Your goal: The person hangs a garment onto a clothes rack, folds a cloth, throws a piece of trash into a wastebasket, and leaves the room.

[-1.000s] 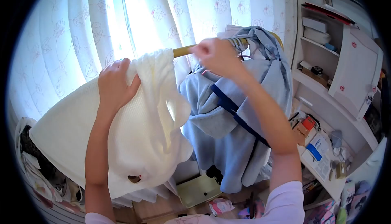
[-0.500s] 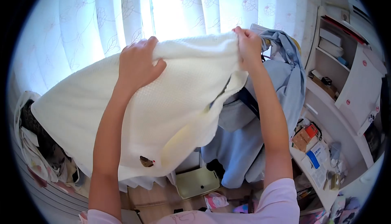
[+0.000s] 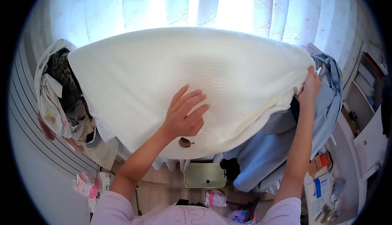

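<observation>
A large white textured blanket (image 3: 212, 69) hangs draped in front of me, its top edge curved and its lower edge sagging. Near its lower edge is a small brown mark (image 3: 185, 142) with a bit of red beside it. My left hand (image 3: 185, 112) is before the middle of the blanket, fingers stretched and slightly apart; whether it touches the fabric I cannot tell. At the right end, my right hand (image 3: 310, 86) pinches the blanket's edge. Right beside that hand hangs a blue-grey garment (image 3: 326, 98), partly covered by the blanket.
Patterned and dark clothes (image 3: 61, 86) hang at the left end. Behind stands a bright floral curtain (image 3: 163, 4). Below are a pale green box (image 3: 204, 175) and a pink-and-white package (image 3: 215, 198). A white desk (image 3: 326, 196) with papers and a shelf (image 3: 363, 82) stand at right.
My left hand has let go of the blanket's top edge and moved down to its middle. My right hand, still gripping, sits lower and further right. The blanket is spread wider.
</observation>
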Tool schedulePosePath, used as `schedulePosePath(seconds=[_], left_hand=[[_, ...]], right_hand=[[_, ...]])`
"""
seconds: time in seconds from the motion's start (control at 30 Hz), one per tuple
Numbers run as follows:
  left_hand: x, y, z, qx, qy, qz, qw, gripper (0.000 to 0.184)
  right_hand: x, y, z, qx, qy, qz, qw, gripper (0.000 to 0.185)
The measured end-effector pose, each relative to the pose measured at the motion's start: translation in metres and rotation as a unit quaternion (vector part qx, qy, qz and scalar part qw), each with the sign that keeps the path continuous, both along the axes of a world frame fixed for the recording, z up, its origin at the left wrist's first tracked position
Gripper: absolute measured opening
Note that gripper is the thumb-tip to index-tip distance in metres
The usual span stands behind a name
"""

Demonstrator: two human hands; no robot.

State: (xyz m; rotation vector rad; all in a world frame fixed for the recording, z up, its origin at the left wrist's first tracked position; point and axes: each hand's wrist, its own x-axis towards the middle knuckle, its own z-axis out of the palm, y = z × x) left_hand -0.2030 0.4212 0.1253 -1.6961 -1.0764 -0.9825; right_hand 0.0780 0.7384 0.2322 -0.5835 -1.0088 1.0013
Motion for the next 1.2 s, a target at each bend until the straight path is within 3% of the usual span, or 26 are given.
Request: schedulePosePath(seconds=[0.27,0.3,0.43,0.5,0.57,0.67,0.77,0.83,0.97,1.07,1.17,1.2], left_hand=[[-0.065,-0.099,-0.085,0.014,-0.205,0.190,0.960,0.036],[-0.077,-0.114,-0.094,0.022,-0.258,0.197,0.945,0.037],[-0.141,-0.170,-0.129,0.105,-0.358,0.317,0.872,0.043],[-0.184,-0.198,-0.146,0.151,-0.401,0.369,0.825,0.046],[-0.218,-0.215,-0.160,0.190,-0.456,0.400,0.772,0.046],[-0.280,-0.246,-0.184,0.134,-0.530,0.288,0.786,0.050],[-0.303,-0.259,-0.191,0.012,-0.612,0.125,0.781,0.049],[-0.286,-0.257,-0.177,-0.002,-0.630,0.107,0.770,0.047],[-0.290,-0.253,-0.175,0.008,-0.683,0.054,0.728,0.041],[-0.290,-0.265,-0.160,-0.160,-0.688,0.009,0.708,0.037],[-0.313,-0.268,-0.189,-0.174,-0.657,0.056,0.731,0.034],[-0.313,-0.273,-0.190,-0.174,-0.679,0.044,0.712,0.036]], right_hand=[[-0.031,-0.061,-0.098,-0.002,-0.154,0.211,0.965,0.041],[-0.036,-0.086,-0.104,-0.038,-0.155,0.158,0.975,0.040],[-0.024,-0.085,-0.182,-0.040,-0.193,0.199,0.960,0.038],[-0.024,-0.102,-0.199,-0.080,-0.330,0.196,0.920,0.040],[-0.033,-0.123,-0.228,-0.005,-0.355,0.188,0.916,0.054],[-0.051,-0.158,-0.268,0.076,-0.443,0.043,0.892,0.071],[-0.073,-0.187,-0.320,0.134,-0.490,-0.173,0.844,0.081],[-0.095,-0.231,-0.323,0.186,-0.472,-0.136,0.851,0.080],[-0.144,-0.309,-0.334,0.253,-0.531,0.018,0.809,0.073],[-0.181,-0.365,-0.336,0.265,-0.492,0.137,0.818,0.065],[-0.210,-0.408,-0.357,0.270,-0.479,0.209,0.809,0.060],[-0.215,-0.423,-0.354,0.258,-0.484,0.244,0.800,0.059]])
